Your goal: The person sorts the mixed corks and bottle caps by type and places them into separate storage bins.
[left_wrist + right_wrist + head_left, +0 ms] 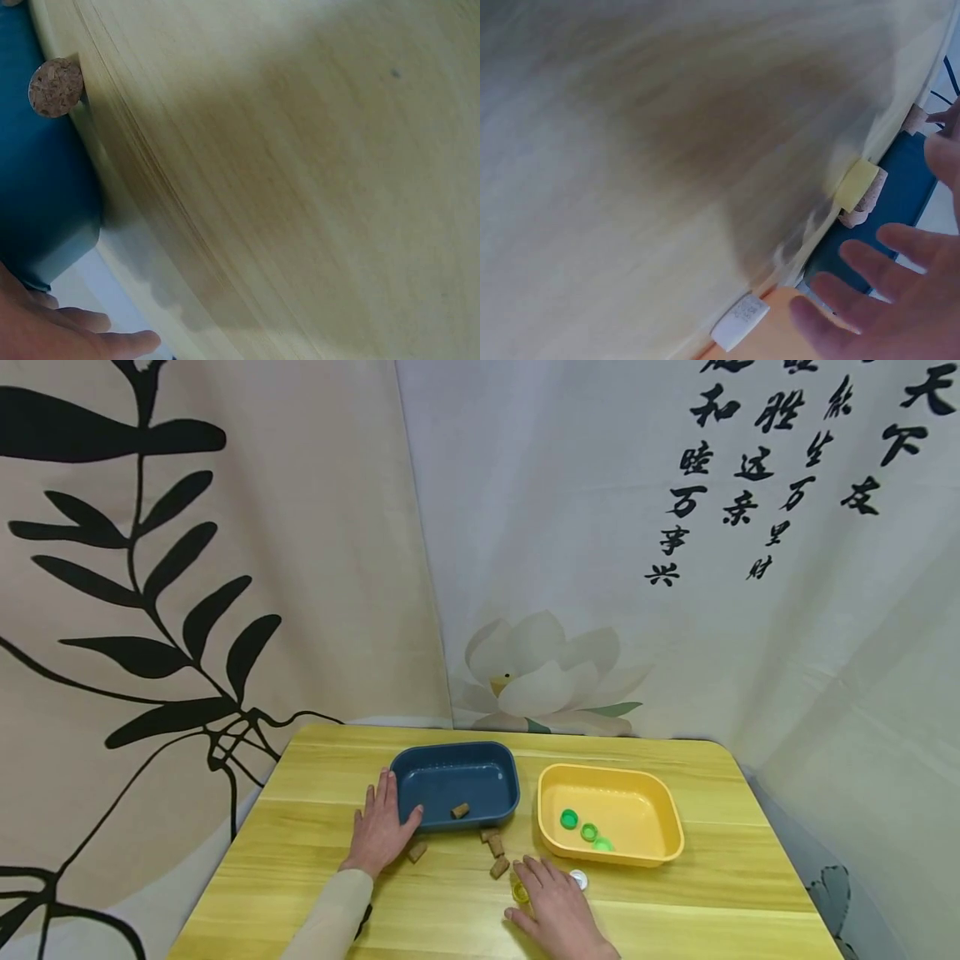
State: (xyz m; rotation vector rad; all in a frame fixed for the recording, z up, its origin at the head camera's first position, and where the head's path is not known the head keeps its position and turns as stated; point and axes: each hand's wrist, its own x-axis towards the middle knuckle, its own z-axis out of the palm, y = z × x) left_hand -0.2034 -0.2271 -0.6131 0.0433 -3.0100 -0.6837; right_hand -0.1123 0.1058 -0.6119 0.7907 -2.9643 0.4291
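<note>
Fingers spread, my left hand lies along the left end of a dark blue tray, its fingertips at the rim. Inside that tray sits one cork. A loose cork lies near my left thumb; in the left wrist view this cork shows its round end. My right hand is low over the table with fingers extended and apart, gripping nothing. Beside its fingers is a yellow bottle cap, and a white bottle cap lies just past them. The right wrist view shows the white cap standing on edge.
Several corks lie in front of the blue tray, between it and my right hand. To the right stands a yellow tray holding three green caps. Behind the wooden table hangs a printed curtain.
</note>
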